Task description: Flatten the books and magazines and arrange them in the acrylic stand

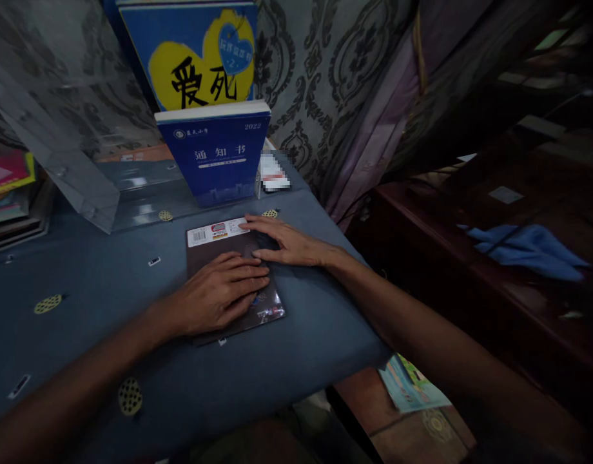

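Note:
A dark, glossy-covered book or notebook lies flat on the blue patterned tablecloth, with a white barcode label along its far edge. My left hand rests flat across the middle of its cover, fingers stretched out to the right. At the book's right edge lies my right hand, fingers extended and apart, the fingertips near the label and on the cover. Part of the cover is hidden under both hands.
Behind stands a clear acrylic holder with a blue booklet and a larger blue-and-yellow book. Stacked books sit at the left. A dark red cabinet with a blue cloth is at right, beyond the table edge.

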